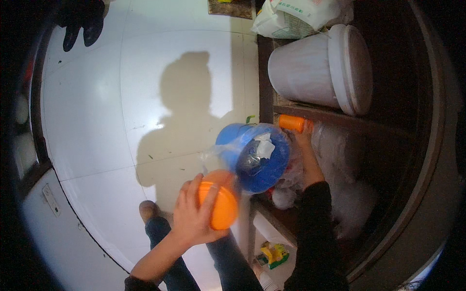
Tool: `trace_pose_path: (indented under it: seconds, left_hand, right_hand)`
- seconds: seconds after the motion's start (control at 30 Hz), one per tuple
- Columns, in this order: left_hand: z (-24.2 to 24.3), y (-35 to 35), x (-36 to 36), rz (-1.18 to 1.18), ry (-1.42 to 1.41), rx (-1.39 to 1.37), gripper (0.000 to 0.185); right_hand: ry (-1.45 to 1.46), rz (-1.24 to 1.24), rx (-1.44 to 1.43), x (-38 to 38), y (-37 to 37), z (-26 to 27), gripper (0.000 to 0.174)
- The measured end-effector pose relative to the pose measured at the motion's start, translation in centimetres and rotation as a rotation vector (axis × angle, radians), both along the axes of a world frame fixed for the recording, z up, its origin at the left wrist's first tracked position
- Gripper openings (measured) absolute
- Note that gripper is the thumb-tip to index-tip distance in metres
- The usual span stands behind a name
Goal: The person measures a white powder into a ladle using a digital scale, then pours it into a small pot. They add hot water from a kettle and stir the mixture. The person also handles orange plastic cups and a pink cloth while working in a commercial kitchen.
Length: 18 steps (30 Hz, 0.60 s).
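Observation:
My left hand (198, 214) grips a large orange lidded jar (224, 209) by its lid, in front of the blue trash bin. My right hand (305, 136) reaches into the dark low cabinet and holds a smaller orange bottle or jar (290, 123) lying sideways, its far end covered by the fingers. Between the two hands stands the blue trash bin (278, 172), lined with a clear plastic bag (236, 145). Crumpled white paper (265, 148) and dark waste lie inside it.
A white lidded bucket (304, 71) stands in the cabinet, beside a printed white plastic sack (293, 18). Clear plastic bags (335, 152) lie near my right arm. Below is a yellow and green packet (275, 254). Pale tiled floor (91, 120) spreads to the left.

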<state>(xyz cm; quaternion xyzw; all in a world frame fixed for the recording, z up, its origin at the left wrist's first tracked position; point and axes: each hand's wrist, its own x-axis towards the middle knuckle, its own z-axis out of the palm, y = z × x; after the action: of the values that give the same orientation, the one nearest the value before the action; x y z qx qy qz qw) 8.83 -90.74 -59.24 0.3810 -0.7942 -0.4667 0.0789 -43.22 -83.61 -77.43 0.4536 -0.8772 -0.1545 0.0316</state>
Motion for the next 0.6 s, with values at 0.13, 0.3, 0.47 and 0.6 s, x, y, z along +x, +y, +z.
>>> trace_pose_path:
  seconds: [0.13, 0.3, 0.47, 0.6]
  left_hand:
    - [0.4, -0.2, -3.4, -0.036, 0.118, -0.109, 0.108]
    - [0.9, -0.3, -6.8, -0.102, 0.148, -0.101, 0.102]
    - [1.7, 1.1, -11.6, -0.122, 0.217, -0.147, 0.085]
    - [0.1, 1.1, -15.8, -0.122, 0.464, -0.229, 0.089]
  right_hand:
    - [-0.69, -0.352, -0.363, 6.1, -1.2, 8.2, 0.06]
    - [-1.36, 0.08, -0.103, 21.8, 0.9, 21.4, 0.046]
    - [-0.903, 0.332, 0.075, 24.3, 1.8, 24.3, 0.057]
    - [-1.204, -0.227, -0.284, 20.0, 6.0, 22.8, 0.058]
